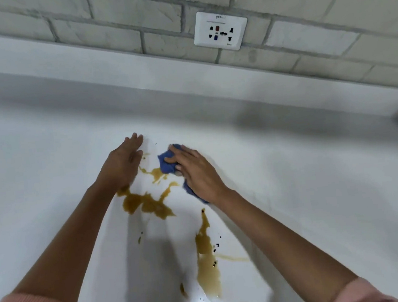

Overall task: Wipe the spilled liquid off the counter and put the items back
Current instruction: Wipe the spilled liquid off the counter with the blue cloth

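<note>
Blue cloth [166, 164], bunched, lies at the far edge of the brown spill [147, 203] on the white counter [314, 164]. The right hand [195, 173] presses on the cloth, fingers curled over it. The left hand [122, 162] rests flat beside it, fingers straight. Behind, a wall socket [220, 30] is set in the brick wall [109, 14].
</note>
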